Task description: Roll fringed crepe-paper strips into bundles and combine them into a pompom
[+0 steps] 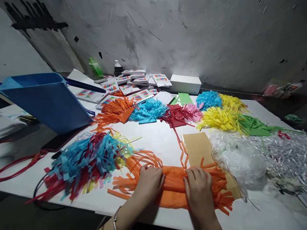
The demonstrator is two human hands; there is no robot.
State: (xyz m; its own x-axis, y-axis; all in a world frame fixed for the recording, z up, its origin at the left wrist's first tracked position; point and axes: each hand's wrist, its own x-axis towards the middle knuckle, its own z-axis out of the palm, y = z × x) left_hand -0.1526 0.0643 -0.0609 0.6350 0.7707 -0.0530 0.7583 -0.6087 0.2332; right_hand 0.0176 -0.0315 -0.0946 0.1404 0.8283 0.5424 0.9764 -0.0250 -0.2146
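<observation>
A sheet of orange fringed tissue paper [173,198] lies at the front of the white table, cut into strips at both ends and folded over along its middle. My left hand [150,182] has its fingers curled over the fold on the left. On the right part of the same fold, my right hand [198,187] grips with bent fingers, and its thumb faces inward. Beside my left hand is a bundle of blue, red and yellow tissue fringe [88,156]. Partly under the orange strips on the right rests a brown sheet [198,147].
Fringed bundles in several colours, such as a red one [176,115], line the table's middle. Behind them are packaged boxes [141,81] and a white box [185,84]. A blue box [48,102] stands left; clear plastic [240,159] and silvery strands [283,150] lie right.
</observation>
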